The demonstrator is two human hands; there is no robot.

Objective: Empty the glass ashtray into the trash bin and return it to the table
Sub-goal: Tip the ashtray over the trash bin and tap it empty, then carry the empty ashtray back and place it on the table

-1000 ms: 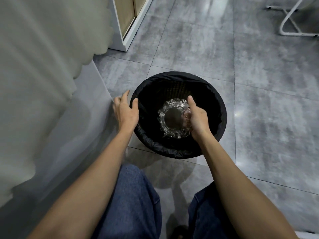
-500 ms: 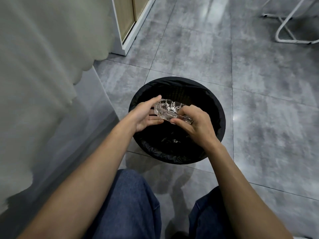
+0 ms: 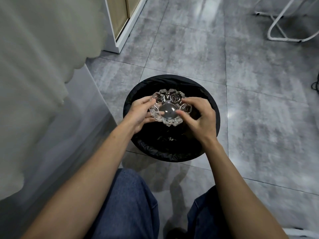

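I hold the clear cut-glass ashtray point(image 3: 168, 107) level, opening up, just above the mouth of the round black-lined trash bin point(image 3: 165, 152) on the floor. My left hand point(image 3: 139, 114) grips its left rim from the side and below. At its right rim my right hand point(image 3: 203, 121) pinches it, the index finger at the far edge and a blurred thumb over the near edge. The ashtray's bowl looks empty. A few pale scraps lie deep in the bin.
A table draped in a pale scalloped cloth point(image 3: 34, 66) fills the left side. A white and wood cabinet point(image 3: 119, 23) stands at the back, a white tubular frame point(image 3: 284, 31) at the back right. My jeans-clad knees are just before the bin.
My left hand left the bin's rim and took the ashtray's left side. The ashtray went from tipped down inside the bin to level and higher, opening up.
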